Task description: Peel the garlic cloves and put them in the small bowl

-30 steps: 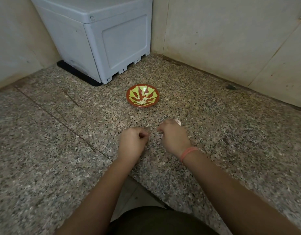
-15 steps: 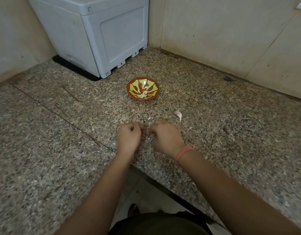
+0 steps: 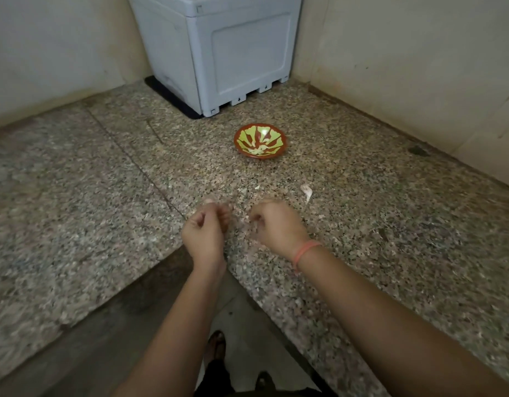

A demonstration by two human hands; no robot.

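The small red bowl (image 3: 260, 141) with a green leaf pattern stands on the speckled granite counter (image 3: 390, 224), and pale bits lie in its bottom. A whitish garlic clove (image 3: 307, 191) lies on the counter to the right, beyond my right hand. My left hand (image 3: 206, 229) hovers over the counter's inner corner with its fingers curled into a loose fist, thumb up. My right hand (image 3: 279, 224), with a pink band at the wrist, is a hand's width to its right, fingers curled inward. Nothing shows between the fingers of either hand.
A grey plastic box (image 3: 227, 50) stands in the far corner behind the bowl, on a black mat. Walls close off the counter at the back and right. A small peel scrap (image 3: 257, 187) lies ahead of my hands. The floor and my feet (image 3: 217, 343) show below the counter's edge.
My hands, fingertips together half a second ago, have drawn apart. The view has pulled back and tilted down, so the counter edge and floor show.
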